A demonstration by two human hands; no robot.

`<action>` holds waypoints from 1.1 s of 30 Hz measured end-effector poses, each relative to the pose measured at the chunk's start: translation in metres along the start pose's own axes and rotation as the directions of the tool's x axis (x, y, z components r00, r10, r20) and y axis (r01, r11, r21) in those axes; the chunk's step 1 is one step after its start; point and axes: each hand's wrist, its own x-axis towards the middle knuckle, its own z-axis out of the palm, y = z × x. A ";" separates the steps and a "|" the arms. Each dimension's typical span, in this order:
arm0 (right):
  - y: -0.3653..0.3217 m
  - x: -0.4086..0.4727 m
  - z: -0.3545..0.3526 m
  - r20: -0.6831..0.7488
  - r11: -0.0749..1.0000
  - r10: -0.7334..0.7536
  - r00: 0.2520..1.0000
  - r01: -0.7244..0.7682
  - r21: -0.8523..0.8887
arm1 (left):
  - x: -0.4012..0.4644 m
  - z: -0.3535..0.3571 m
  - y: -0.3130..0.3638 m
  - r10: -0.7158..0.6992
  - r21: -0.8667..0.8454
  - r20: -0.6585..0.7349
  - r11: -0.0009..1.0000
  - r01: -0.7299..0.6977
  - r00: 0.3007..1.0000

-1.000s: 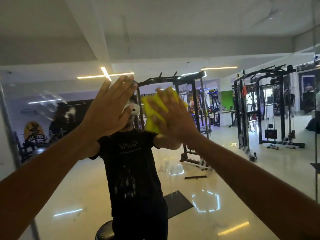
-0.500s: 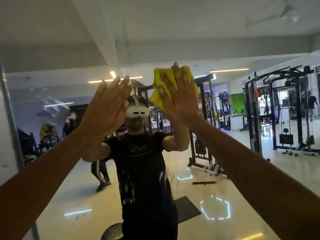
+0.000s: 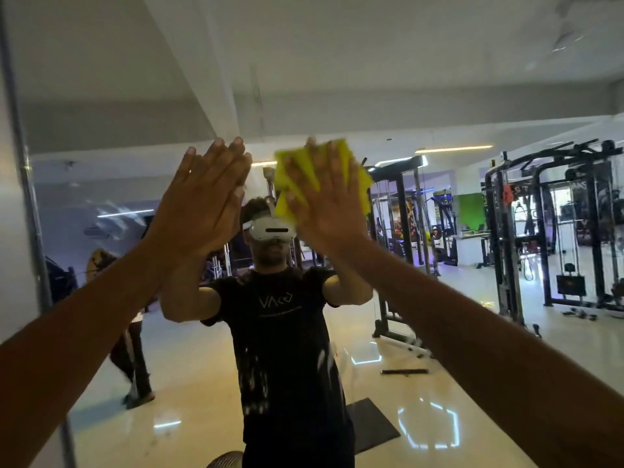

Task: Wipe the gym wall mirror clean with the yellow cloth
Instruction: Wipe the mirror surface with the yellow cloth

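High on mirror (image 3: 439, 79) | right hand (image 3: 327, 207): flat, fingers spread, pressing yellow cloth (image 3: 297, 173) to glass | left hand (image 3: 202, 204): flat, fingers straight, holding nothing

yellow cloth (image 3: 297, 170) mostly hidden behind right hand (image 3: 326, 207), motion-blurred. Both forearms cut off at frame bottom. Mirror (image 3: 439, 79) edges out of frame.

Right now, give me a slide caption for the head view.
Right hand presses yellow cloth flat on gym mirror; left hand braces alongside.
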 end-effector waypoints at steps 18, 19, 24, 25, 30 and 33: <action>-0.020 -0.007 0.001 0.099 0.940 -0.341 0.935 0.336 0.063 | -0.023 0.002 -0.027 0.042 -0.021 -0.024 0.999 -0.042 0.999; -0.009 0.012 0.001 0.046 0.964 -0.262 0.964 0.260 0.052 | -0.023 0.002 -0.028 0.039 -0.022 -0.024 0.999 -0.039 0.999; -0.029 0.034 0.006 -0.009 0.999 0.012 1.000 -0.012 0.053 | -0.026 0.002 -0.038 0.024 -0.015 -0.027 1.000 -0.025 0.999; -0.043 0.017 0.009 0.028 0.995 -0.088 0.996 0.086 0.047 | -0.028 0.003 -0.040 0.015 -0.006 -0.035 1.000 -0.015 0.999; -0.032 -0.005 -0.005 0.149 0.915 -0.404 0.903 0.397 0.074 | -0.031 0.001 -0.056 -0.004 0.004 -0.038 1.000 0.004 0.999; -0.011 0.045 -0.007 0.030 0.995 -0.087 0.996 0.085 0.054 | -0.034 -0.002 -0.066 0.022 0.028 -0.005 0.999 -0.021 1.000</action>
